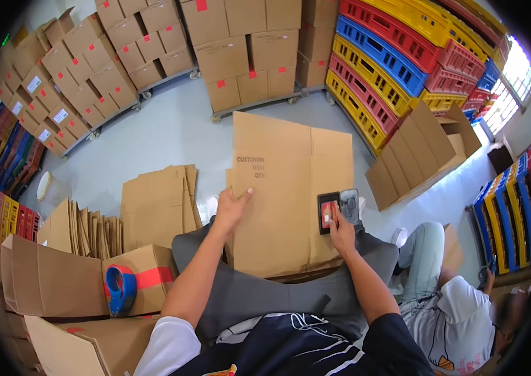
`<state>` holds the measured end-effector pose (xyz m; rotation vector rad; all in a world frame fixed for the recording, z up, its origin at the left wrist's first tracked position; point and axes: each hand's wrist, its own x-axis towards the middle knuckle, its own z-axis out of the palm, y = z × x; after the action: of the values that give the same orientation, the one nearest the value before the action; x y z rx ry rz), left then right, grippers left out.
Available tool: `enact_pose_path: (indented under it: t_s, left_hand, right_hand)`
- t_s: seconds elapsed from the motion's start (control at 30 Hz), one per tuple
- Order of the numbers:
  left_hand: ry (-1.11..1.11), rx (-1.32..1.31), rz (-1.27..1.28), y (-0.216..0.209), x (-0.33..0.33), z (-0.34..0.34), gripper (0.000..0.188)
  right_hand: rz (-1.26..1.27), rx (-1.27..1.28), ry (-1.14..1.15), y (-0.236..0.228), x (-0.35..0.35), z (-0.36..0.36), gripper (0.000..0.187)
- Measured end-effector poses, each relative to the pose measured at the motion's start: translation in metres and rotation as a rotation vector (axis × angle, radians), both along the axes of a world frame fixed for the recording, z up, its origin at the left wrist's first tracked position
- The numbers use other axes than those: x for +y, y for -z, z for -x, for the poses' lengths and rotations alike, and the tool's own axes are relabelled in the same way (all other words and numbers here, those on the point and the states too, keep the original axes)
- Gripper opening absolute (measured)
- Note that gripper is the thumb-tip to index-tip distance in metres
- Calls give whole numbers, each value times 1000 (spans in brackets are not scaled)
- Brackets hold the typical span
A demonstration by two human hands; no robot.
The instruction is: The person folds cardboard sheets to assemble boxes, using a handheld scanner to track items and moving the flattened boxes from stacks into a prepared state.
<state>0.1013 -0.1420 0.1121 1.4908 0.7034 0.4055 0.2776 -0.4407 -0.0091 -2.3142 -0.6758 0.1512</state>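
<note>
A flattened cardboard box (pixel 275 225) with dark printing lies across my lap, with more cardboard under it. My left hand (pixel 230 211) is closed on its left edge, thumb on top; the fingers beneath are hidden. On the right side of the sheet sits an opened ink pad (pixel 325 200), black-rimmed with a red surface, its grey lid (pixel 349 205) folded out beside it. Over the pad, the fingers of my right hand (pixel 342 235) pinch a small pale block that looks like a rubber stamp (pixel 327 218), partly covered by the fingers.
At my left are a blue tape dispenser (pixel 129 297) on a carton (pixel 149 260) and folded cardboard sheets (pixel 156 203). Stacked cartons (pixel 221 56) on wheeled dollies and coloured plastic crates (pixel 372 69) line the far side. Another person (pixel 450 313) sits close at my right, near an open carton (pixel 413 153).
</note>
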Motion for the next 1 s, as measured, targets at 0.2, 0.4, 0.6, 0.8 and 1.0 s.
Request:
enact_pose_path:
  t_s: [0.2, 0.4, 0.6, 0.8, 1.0]
  left_hand:
    - [-197, -141, -106, -9, 21, 3, 29]
    - [-509, -404, -257, -102, 75, 16, 34]
    - [-760, -687, -165, -127, 152, 49, 38]
    - [-1034, -717, 110, -87, 229, 98, 39]
    - [-1414, -461, 295, -24, 283, 171, 43]
  right_hand:
    - [116, -1, -92, 17, -13, 5, 55]
    - [535, 68, -258, 31, -11, 11, 53]
    - [491, 44, -292, 40, -13, 6, 59]
    - [529, 30, -295, 41, -13, 8, 58]
    - [505, 40, -249, 37, -9, 17, 57]
